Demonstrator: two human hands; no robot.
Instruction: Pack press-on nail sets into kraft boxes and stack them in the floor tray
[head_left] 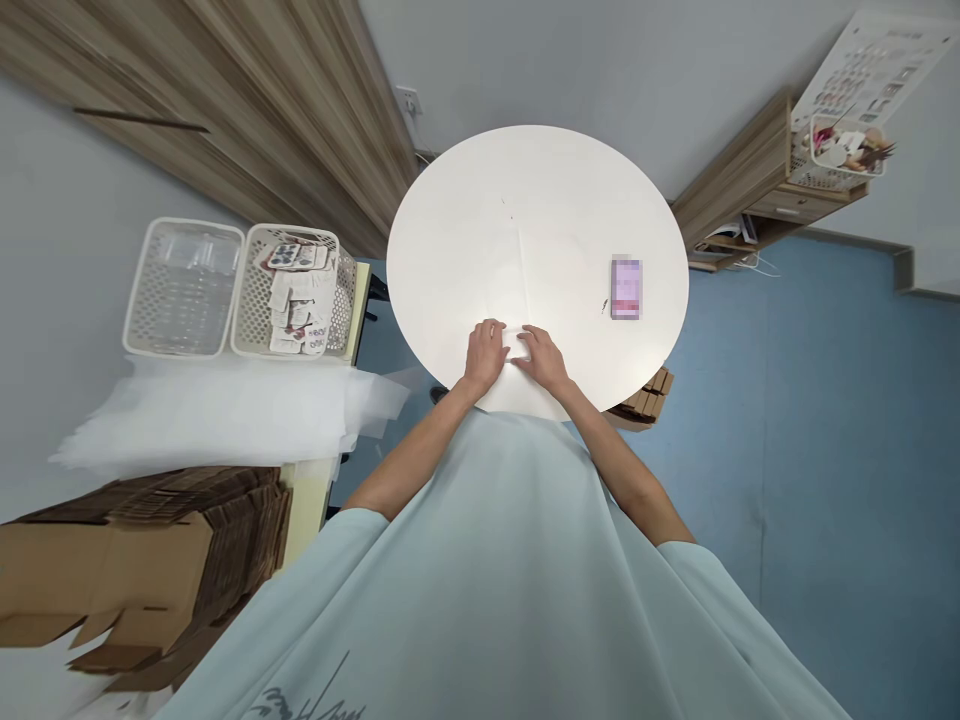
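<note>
Near the front edge of the round white table (442, 215), a small white piece (516, 345) lies between my two hands. My left hand (485, 352) grips its left side with bent fingers, and my right hand (541, 356) holds the right side between thumb and fingers. From it a thin, pale sheet (506, 275) appears to stretch away flat over the tabletop, barely distinct from the white surface. Whether something is wrapped inside the white piece I cannot tell.
A phone-like, blurred purple item (626, 288) lies on the table's right. At left stand a basket of clear plastic containers (196, 290), a basket of packets (300, 300), white foam sheets (225, 415) and flattened cardboard boxes (150, 570). A cardboard carton (643, 402) sits below the table.
</note>
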